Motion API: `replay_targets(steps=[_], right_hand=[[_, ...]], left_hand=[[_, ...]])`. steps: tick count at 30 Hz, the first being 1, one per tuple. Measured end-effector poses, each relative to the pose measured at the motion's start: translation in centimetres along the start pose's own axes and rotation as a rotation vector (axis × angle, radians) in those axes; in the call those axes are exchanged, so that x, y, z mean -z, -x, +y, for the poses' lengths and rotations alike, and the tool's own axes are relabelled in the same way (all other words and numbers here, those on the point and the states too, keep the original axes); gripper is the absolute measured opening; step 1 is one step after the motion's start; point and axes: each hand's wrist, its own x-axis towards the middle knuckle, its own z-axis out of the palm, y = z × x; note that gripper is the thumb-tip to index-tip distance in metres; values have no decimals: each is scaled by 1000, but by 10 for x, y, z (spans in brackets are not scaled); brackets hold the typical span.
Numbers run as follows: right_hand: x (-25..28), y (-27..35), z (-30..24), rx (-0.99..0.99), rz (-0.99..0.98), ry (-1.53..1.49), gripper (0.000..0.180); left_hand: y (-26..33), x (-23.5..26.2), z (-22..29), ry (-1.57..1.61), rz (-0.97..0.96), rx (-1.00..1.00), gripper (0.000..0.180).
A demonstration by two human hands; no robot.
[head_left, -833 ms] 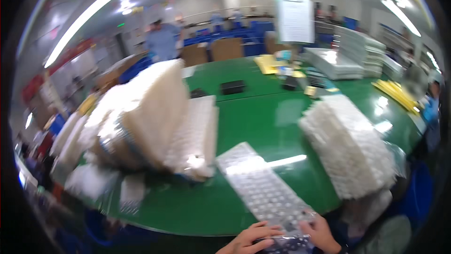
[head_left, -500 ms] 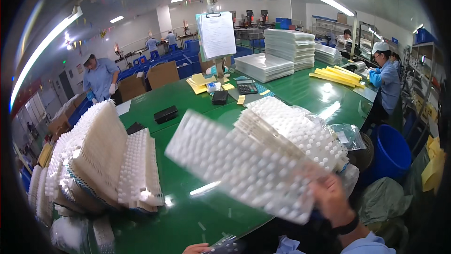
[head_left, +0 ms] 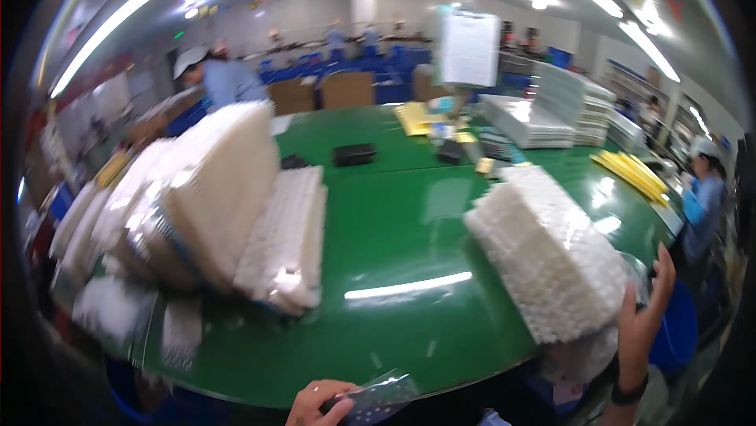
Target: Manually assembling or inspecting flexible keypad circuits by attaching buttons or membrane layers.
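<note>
At the lower edge my left hand [head_left: 319,404] is closed on a small clear plastic sheet [head_left: 386,396] with pale spots; something dark shows between the fingers. My right hand [head_left: 647,320], with a dark band at the wrist, is raised with fingers apart and holds nothing. Just left of it lies a tilted stack of white knobbly plastic sheets [head_left: 551,261] on the green table [head_left: 417,225]. Across the table to the left stands a larger upright bundle of white knobbly sheets [head_left: 216,190], with a shorter stack [head_left: 279,241] leaning against its right side.
Toward the back are a black box [head_left: 354,154], a calculator [head_left: 496,145], a clipboard [head_left: 469,48] on a post, stacked clear sheets [head_left: 579,103] and yellow strips [head_left: 630,175]. A blue bin [head_left: 679,327] stands beyond my right hand. People in blue work at left and right.
The knobbly sheet that my right hand held has left it and now seems to lie on the right-hand stack. My left hand has come further into view. The view has swung left.
</note>
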Motion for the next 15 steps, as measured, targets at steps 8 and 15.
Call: replay_targets(steps=[8,15], right_hand=[[-103,-10,-259,610,-856,-1193,31],[-212,46,-437,742,-465,-1003,41]], left_hand=[[20,12,-15,66,95,-11,18],[22,8,-19,57,186,-59,15]])
